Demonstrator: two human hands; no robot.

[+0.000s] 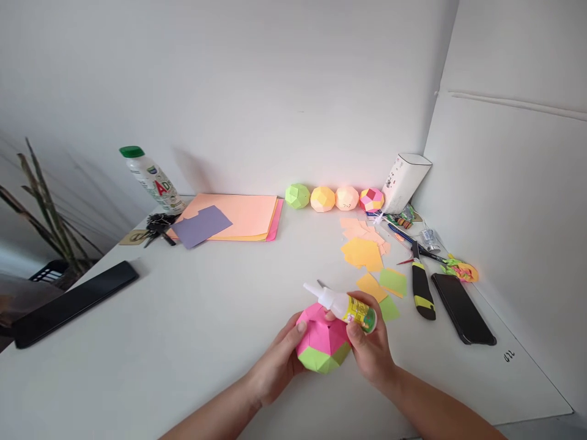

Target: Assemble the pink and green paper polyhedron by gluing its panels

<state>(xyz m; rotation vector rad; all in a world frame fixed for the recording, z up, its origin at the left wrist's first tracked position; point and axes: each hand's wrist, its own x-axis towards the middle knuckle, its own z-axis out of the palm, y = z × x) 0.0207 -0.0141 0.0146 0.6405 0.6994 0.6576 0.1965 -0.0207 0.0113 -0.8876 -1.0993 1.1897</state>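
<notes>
Low in the middle of the view, a pink and green faceted paper ball (322,336) rests in my left hand (284,351), thumb on its upper left side. My right hand (373,345) is closed round a small white glue bottle (348,308) with a yellow and green label. The bottle lies tilted over the ball's upper right, its nozzle pointing to the upper left. A thin grey tip shows behind the bottle, and what it belongs to is hidden. Some right fingers are out of sight behind the bottle and ball.
Several finished paper balls (322,199) line the wall. Cut paper pieces (362,253), a utility knife (422,287) and a phone (463,308) lie to the right. Leftward are coloured sheets (243,214), a purple paper piece (204,226), a white bottle (153,183) and a long black object (76,302).
</notes>
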